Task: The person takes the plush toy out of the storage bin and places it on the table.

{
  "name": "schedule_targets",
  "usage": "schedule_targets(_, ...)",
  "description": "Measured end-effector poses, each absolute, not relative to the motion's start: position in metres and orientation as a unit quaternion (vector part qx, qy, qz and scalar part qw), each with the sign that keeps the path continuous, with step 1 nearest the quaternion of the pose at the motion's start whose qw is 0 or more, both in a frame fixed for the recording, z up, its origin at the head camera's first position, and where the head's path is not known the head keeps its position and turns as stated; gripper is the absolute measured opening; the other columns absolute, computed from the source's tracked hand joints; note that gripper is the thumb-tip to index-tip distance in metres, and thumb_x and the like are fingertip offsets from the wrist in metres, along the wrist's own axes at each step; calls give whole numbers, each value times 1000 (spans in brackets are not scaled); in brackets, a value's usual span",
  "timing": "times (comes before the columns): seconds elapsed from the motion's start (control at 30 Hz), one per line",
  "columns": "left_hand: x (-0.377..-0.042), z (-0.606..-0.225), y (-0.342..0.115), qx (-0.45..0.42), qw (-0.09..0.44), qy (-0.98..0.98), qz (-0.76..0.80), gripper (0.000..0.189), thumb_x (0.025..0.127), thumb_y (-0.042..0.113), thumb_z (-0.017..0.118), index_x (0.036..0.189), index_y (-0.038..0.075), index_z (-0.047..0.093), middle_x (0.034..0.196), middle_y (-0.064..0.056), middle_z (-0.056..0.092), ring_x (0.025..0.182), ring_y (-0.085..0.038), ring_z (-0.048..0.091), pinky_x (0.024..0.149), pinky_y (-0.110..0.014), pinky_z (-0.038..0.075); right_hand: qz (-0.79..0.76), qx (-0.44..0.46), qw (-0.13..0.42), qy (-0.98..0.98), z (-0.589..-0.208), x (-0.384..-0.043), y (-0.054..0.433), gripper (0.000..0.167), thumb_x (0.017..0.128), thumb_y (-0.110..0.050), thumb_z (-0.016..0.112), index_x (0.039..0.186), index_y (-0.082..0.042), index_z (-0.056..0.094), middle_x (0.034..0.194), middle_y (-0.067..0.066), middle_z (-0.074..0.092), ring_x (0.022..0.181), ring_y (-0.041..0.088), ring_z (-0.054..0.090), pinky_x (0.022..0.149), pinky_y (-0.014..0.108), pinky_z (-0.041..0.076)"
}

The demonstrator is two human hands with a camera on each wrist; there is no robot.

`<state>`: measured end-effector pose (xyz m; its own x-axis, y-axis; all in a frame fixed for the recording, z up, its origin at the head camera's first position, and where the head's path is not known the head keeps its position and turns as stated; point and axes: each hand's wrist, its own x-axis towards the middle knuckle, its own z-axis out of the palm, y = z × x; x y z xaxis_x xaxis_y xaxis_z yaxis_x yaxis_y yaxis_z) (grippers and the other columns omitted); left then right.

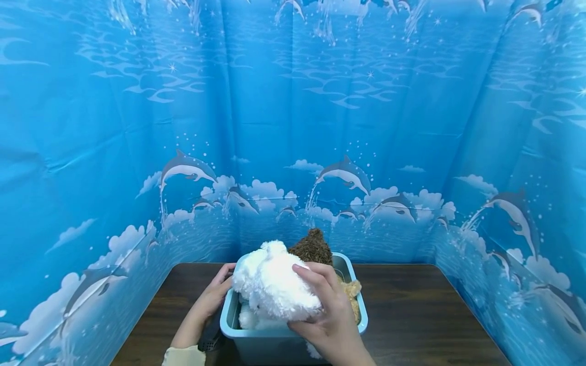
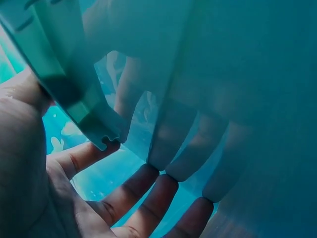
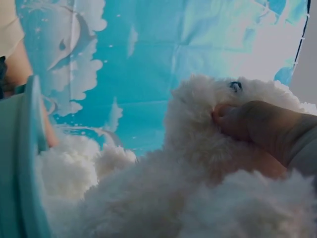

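Note:
My right hand [image 1: 330,310] grips a fluffy white stuffed toy [image 1: 279,282] above a light blue plastic bin [image 1: 263,333]. In the right wrist view the thumb [image 3: 247,119] presses into the toy's fur, near a small dark spot like an eye. My left hand [image 1: 212,295] holds the bin's left side. In the left wrist view its thumb is at the rim [image 2: 59,94], partly hidden, and the fingertips [image 2: 171,181] touch the outer wall. Inside the bin are more white plush, a dark brown fuzzy toy [image 1: 315,246] at the back and a tan plush [image 1: 351,292] at the right.
The bin stands on a dark wooden table [image 1: 412,310]. A blue curtain [image 1: 293,127] printed with dolphins and clouds surrounds the table at the back and sides. A dark band [image 1: 209,344] is on the left wrist.

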<state>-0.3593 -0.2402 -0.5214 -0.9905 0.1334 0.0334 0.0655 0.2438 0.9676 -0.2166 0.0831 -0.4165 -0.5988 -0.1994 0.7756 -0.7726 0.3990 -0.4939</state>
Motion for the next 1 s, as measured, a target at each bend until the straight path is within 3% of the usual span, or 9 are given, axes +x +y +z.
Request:
schedule_targets(0.5,-355,-527,-243,68,37,761,644,49,112,45,57,154,23,49,151,-18,48,134,-38,52,98,-51,56,452,321,368,-746,-409,-213,93,91,73,-4,100,154,-17,59,151,6,57,135,20,59,100,41,62)
schedule_targets(0.63,-355,-529,-242,64,35,756,651,48,112,44,57,155,23,49,148,-18,48,130,-36,54,96,-48,57,454,336,400,-721,-408,-213,96,89,72,-5,99,152,-11,60,150,10,58,135,19,59,105,34,59)
schedule_targets(0.87,-359,-529,-238,73,40,755,651,48,112,46,55,155,25,48,150,-17,49,132,-36,54,99,-49,56,454,378,477,-650,-404,-214,103,70,92,-36,90,144,2,62,145,21,58,137,22,58,116,22,48)
schedule_targets(1.0,-358,-529,-237,62,42,756,650,51,111,48,57,156,25,48,152,-18,48,132,-36,55,99,-49,56,461,385,504,-621,-395,-204,111,73,94,-37,88,144,6,57,148,20,56,139,20,56,119,24,46)
